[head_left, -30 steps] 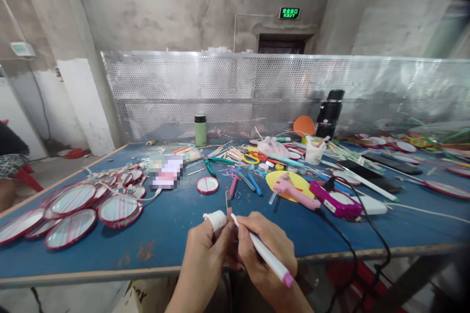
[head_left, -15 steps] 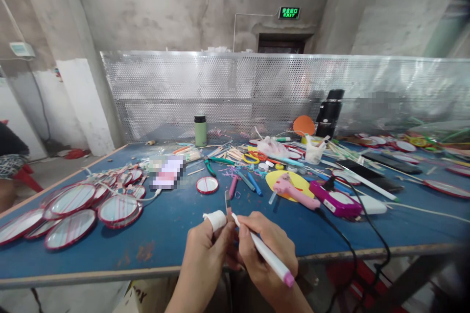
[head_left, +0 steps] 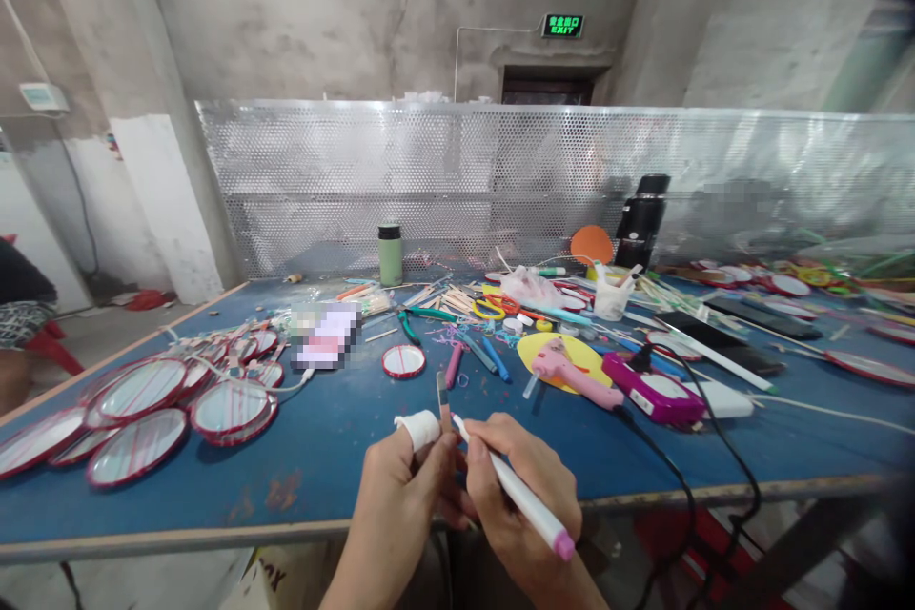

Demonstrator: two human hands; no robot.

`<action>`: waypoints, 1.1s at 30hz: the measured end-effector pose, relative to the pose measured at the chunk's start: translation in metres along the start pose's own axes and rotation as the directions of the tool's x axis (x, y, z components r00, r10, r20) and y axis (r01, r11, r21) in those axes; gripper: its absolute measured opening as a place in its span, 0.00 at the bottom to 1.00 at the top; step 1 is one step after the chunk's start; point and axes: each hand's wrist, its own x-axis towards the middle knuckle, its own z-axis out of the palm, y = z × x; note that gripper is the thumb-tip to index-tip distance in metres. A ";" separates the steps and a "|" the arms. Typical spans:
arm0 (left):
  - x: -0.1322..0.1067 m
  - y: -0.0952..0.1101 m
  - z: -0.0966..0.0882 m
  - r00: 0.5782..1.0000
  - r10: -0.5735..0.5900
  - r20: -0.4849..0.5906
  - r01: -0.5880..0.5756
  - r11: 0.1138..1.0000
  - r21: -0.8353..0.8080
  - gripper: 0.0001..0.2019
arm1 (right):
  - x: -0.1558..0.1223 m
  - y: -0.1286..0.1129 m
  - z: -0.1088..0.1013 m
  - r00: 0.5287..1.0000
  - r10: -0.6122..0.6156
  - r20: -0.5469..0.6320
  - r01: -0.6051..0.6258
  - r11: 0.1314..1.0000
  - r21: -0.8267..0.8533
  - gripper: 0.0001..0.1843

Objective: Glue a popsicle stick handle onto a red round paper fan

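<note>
Between the thumb and fingers of my left hand [head_left: 404, 486] is a small flat stick [head_left: 443, 400], held upright; its lower end is hidden by the fingers. White tape [head_left: 418, 429] wraps my left index finger. My right hand [head_left: 521, 486] grips a white marker [head_left: 525, 500] with a pink end, like a pen. Its tip is close beside the stick; whether they touch I cannot tell. Beyond the hands lie a small round red-rimmed disc [head_left: 403, 361], a purple marker [head_left: 454, 365] and a blue marker [head_left: 496, 358].
Red-rimmed discs [head_left: 139, 446] are piled at the left near a phone [head_left: 327, 335] on a cable. A pink glue gun [head_left: 572, 374] lies on a yellow disc, beside a purple box [head_left: 652, 391] with black cords. Green pliers [head_left: 411, 324], a green bottle [head_left: 390, 255] and a black flask [head_left: 641, 224] are farther back.
The marker's tip has shifted very slightly beside the stick. Both hands otherwise keep nearly the same position and grip.
</note>
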 end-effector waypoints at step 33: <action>0.003 -0.012 -0.004 0.999 0.046 -0.013 -0.046 0.998 0.044 0.21 | 0.002 0.000 0.001 0.998 -0.053 0.023 0.052 0.997 0.060 0.09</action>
